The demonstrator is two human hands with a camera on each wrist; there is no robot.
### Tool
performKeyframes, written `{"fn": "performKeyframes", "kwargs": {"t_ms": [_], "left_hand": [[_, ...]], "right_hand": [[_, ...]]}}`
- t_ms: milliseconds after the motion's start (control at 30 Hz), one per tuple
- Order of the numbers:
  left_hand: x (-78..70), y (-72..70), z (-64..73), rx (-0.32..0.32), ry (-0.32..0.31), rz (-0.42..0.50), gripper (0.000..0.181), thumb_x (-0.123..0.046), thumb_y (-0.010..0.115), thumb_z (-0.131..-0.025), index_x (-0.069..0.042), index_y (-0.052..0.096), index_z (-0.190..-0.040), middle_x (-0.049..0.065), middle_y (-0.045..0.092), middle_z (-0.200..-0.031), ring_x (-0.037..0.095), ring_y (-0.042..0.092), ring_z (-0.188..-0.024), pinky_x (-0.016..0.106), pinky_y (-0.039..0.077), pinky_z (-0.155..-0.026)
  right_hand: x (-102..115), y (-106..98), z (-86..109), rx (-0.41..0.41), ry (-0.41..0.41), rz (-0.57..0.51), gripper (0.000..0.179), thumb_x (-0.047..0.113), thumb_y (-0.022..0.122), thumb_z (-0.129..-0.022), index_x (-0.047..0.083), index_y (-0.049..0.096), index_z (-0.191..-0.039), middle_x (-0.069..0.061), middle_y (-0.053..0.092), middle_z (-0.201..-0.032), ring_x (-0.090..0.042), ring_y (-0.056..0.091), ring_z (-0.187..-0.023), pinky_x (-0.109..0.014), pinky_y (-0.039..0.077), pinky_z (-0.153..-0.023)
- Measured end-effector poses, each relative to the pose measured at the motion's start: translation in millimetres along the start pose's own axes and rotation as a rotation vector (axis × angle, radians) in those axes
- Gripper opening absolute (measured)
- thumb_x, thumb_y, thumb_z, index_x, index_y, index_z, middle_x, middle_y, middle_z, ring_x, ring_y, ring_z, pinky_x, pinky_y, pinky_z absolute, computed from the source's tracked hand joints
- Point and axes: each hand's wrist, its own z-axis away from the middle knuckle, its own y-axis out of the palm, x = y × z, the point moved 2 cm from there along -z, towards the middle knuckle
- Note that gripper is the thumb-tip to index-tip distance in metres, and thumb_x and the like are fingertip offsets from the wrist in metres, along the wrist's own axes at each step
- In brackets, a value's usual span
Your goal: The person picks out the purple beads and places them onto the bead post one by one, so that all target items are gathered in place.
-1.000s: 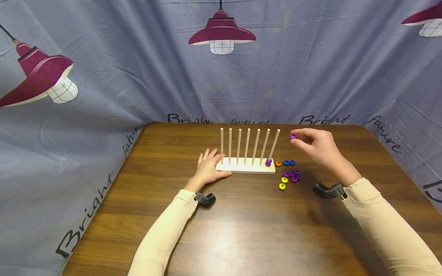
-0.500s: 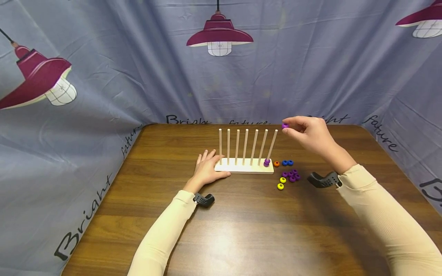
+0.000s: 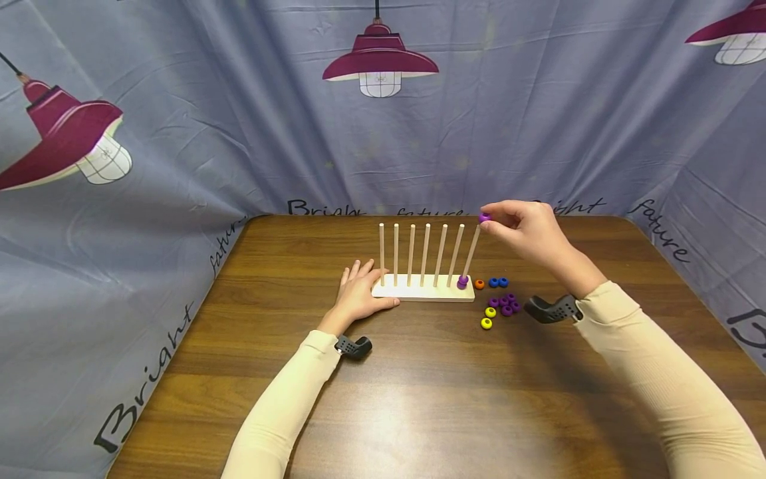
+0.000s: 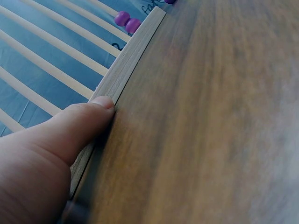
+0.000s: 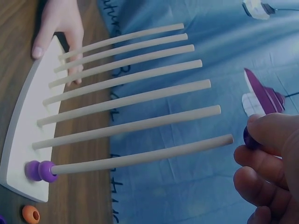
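A pale wooden peg stand (image 3: 421, 293) with a row of several upright pegs stands on the table. My left hand (image 3: 359, 296) holds its left end, with the thumb (image 4: 93, 114) against the front edge and fingers at the back. Between thumb and fingertips, my right hand (image 3: 529, 229) pinches a purple bead (image 3: 485, 217), right at the tip of the rightmost peg (image 5: 140, 158). In the right wrist view, the bead, partly hidden by the thumb, shows just beyond that tip. Two purple beads (image 5: 41, 171) are stacked at that peg's foot; the other pegs are bare.
Right of the stand lie an orange bead (image 3: 479, 285), two blue beads (image 3: 499, 283), a cluster of purple beads (image 3: 507, 311) and two yellow beads (image 3: 487, 324). A grey-blue curtain (image 3: 287, 133) printed with lamps hangs behind the wooden table (image 3: 383, 399).
My right hand has moved left and up with the purple bead, from right of the stand to the rightmost peg's tip. The left hand keeps its hold on the stand.
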Motion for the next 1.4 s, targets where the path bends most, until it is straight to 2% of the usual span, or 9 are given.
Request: {"fn": "performKeyframes", "kwargs": {"t_ms": [500,967,1200,1400], "left_hand": [[0.8,0.9,-0.4,0.002,0.002,-0.007,0.075,-0.057,0.077,-0.08,-0.022,0.058,-0.144,0.016,0.037,-0.164,0.044,0.019,-0.157,0.061,0.008,-0.128],[-0.3,-1.1,0.2,0.004,0.0,-0.007,0.075,-0.056,0.078,-0.081,-0.021,0.058,-0.144,0.017,0.037,-0.164,0.045,0.018,-0.157,0.06,0.008,-0.128],[-0.3,-1.9,-0.1,0.008,-0.002,-0.008,0.076,-0.056,0.077,-0.081,-0.021,0.057,-0.145,0.017,0.036,-0.164,0.045,0.018,-0.157,0.06,0.007,-0.129],[0.0,-1.3,0.4,0.008,0.005,-0.002,0.075,-0.057,0.077,-0.082,-0.021,0.058,-0.145,0.017,0.036,-0.164,0.045,0.018,-0.157,0.061,0.008,-0.128]], "right_hand": [[0.6,5.1,-0.4,0.05,0.011,0.009,0.02,0.014,0.076,-0.091,0.006,0.078,-0.109,-0.011,0.08,-0.091,0.009,0.056,-0.067,-0.009,0.041,-0.059],[-2.4,8.0,-0.8,0.055,0.024,0.006,0.02,0.013,0.075,-0.091,0.005,0.078,-0.11,-0.012,0.08,-0.094,0.013,0.056,-0.069,-0.008,0.042,-0.06],[-2.4,7.7,-0.1,0.064,0.04,0.016,0.021,0.015,0.076,-0.092,0.006,0.078,-0.111,-0.011,0.08,-0.094,0.008,0.056,-0.066,-0.011,0.04,-0.058],[-4.0,8.9,2.0,0.063,0.044,0.013,0.021,0.016,0.076,-0.092,0.006,0.078,-0.109,-0.011,0.08,-0.093,0.009,0.055,-0.065,-0.01,0.041,-0.058]]}}
